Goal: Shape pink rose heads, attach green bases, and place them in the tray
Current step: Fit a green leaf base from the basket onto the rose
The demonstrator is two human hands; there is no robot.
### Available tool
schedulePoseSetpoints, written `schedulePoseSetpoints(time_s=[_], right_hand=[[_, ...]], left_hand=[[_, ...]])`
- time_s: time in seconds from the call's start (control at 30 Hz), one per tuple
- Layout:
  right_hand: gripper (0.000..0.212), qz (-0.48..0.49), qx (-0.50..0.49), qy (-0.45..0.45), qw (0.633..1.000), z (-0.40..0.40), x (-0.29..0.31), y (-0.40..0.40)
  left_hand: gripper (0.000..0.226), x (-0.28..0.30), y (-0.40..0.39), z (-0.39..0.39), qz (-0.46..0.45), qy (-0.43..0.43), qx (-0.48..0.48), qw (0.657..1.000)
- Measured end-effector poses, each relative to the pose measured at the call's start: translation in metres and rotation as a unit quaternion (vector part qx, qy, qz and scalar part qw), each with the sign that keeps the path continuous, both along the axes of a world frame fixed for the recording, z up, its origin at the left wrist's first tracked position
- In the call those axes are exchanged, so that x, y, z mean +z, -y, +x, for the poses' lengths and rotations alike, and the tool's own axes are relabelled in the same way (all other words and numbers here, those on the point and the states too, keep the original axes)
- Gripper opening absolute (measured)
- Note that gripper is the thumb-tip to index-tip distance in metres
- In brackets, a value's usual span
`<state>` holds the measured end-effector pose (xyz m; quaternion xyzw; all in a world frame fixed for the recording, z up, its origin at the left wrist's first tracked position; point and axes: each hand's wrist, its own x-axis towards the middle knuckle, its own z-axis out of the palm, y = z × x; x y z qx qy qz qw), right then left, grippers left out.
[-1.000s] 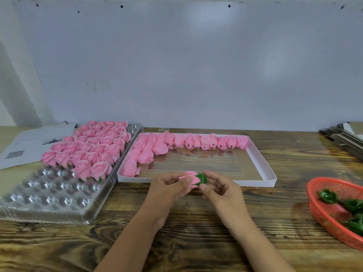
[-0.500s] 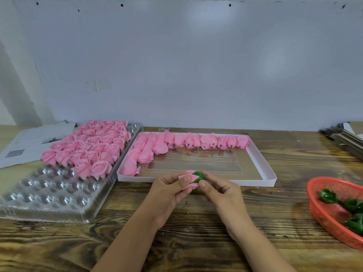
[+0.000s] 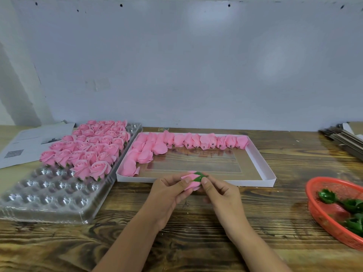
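Observation:
A pink rose head (image 3: 191, 181) lies on its side between both hands, just in front of the white box. My left hand (image 3: 169, 193) grips its petals with thumb on top. My right hand (image 3: 222, 193) pinches the green base (image 3: 198, 176) fitted on the rose's right end. The clear plastic tray (image 3: 49, 201) at the left holds several finished pink roses (image 3: 88, 152) in its far rows; its near cups are bare. The white box (image 3: 261, 165) holds several unshaped pink rose heads (image 3: 196, 141) along its far and left sides.
A red basket (image 3: 322, 218) at the right edge holds a few green bases (image 3: 327, 196). Printed papers (image 3: 29, 144) lie at the far left, a stack of flat card (image 3: 345, 138) at the far right. A white wall stands behind the wooden table.
Both hands have stayed in place with the rose between them. The fingers have shifted slightly on the petals and the green base.

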<state>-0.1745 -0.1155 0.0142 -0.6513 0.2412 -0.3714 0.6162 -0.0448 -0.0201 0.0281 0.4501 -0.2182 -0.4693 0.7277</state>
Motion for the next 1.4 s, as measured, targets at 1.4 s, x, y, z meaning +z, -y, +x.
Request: schedulePoseSetpoints(time_s=[1.4], right_hand=[[0.013, 0.017, 0.013, -0.049, 0.999, -0.009, 0.005, 0.015]], left_hand=[[0.028, -0.006, 0.0, 0.005, 0.053, 0.069, -0.031, 0.996]])
